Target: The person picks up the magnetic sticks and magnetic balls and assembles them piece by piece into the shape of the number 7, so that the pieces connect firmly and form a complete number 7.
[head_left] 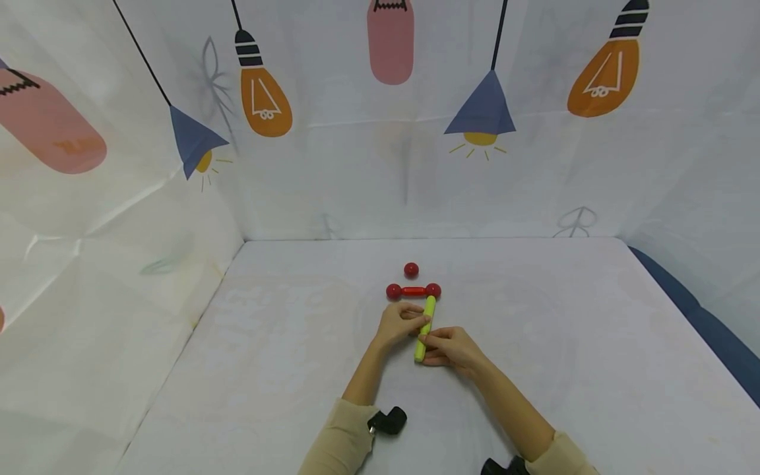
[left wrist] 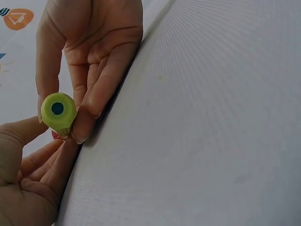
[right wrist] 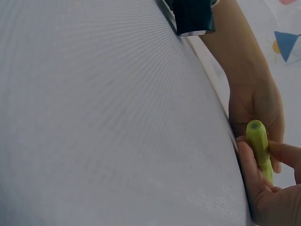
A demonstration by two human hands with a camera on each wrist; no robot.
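Observation:
In the head view a yellow-green magnetic building rod [head_left: 429, 313] slants towards me, its far end against a red ball [head_left: 433, 290]. A short red rod [head_left: 413, 291] joins that ball to another red ball [head_left: 394, 291] on its left. My left hand [head_left: 402, 324] pinches the green rod around its middle. Closer to me, my right hand [head_left: 454, 348] pinches its near part. The left wrist view shows the green rod's end [left wrist: 58, 111], with a dark round centre. In the right wrist view the green rod [right wrist: 257, 139] lies between thumb and fingers.
A single red ball [head_left: 411, 270] lies farther back on the white table [head_left: 297, 297]. White sheets printed with lamps [head_left: 483, 109] and bulbs stand behind and at the sides. Black wrist devices [head_left: 388, 421] sit by both sleeves.

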